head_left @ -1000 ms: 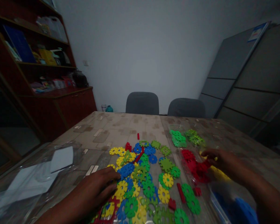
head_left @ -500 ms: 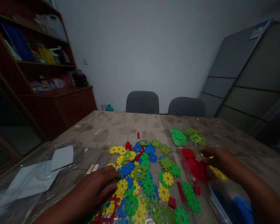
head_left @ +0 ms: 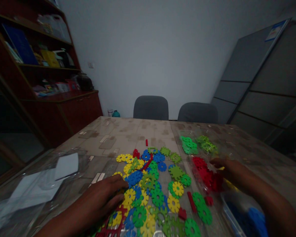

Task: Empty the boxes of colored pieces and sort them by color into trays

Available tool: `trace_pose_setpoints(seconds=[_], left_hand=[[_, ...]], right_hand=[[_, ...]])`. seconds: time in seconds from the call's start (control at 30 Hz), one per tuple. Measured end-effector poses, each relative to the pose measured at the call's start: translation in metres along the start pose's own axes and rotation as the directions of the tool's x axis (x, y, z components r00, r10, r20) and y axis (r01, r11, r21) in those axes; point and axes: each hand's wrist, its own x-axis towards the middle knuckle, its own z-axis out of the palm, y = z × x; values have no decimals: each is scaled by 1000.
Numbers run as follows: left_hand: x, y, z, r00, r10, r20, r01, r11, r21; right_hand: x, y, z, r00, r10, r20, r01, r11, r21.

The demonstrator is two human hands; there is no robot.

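Note:
My left hand (head_left: 111,192) rests at the left edge of a mixed pile of notched plastic pieces, thumb apart from its loosely bent fingers. Its fingertips are beside blue notched discs (head_left: 134,178) and a yellow notched disc (head_left: 129,196). Over on the right, my right hand (head_left: 222,164) hovers at a clear tray of red pieces (head_left: 214,181), fingers pinched together. A pale, blurred piece (head_left: 211,167) shows at its fingertips; its kind is unclear. Yellow pieces (head_left: 230,185) lie partly hidden under that hand and forearm.
Behind the red tray are bright green discs (head_left: 189,144) and lime pieces (head_left: 207,144) in clear trays. A clear box with blue pieces (head_left: 258,219) stands at front right. Clear packaging with a white card (head_left: 67,166) lies left. Two chairs (head_left: 151,108) stand beyond the table.
My right hand has shifted slightly left and down over the red pieces, and the pale piece now shows at its fingertips. My left hand has stayed in place.

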Motion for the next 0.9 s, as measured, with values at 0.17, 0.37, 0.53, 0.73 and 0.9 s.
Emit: trace_pose_setpoints(seconds=[0.17,0.37,0.53,0.73,0.9], left_hand=[[0,-1,0,1000,-1,13,1,999,50],[-1,-6,2,999,3,46,-6,998,59],[-2,-6,0,1000,-2,12,2,1000,6],[-8,-10,-17,995,-66,68,66,998,4],[-20,-23,-22,972,-196,126,178,974,140]], right_hand=[[-3,-23,-4,999,38,39,-35,996,-77],[-8,-28,-5,999,15,30,-13,997,-82],[-26,-41,-21,999,10,-32,-15,986,-163],[-59,-108,-4,942,-315,114,319,948,-15],[-69,-156,35,933,-136,334,197,968,-156]])
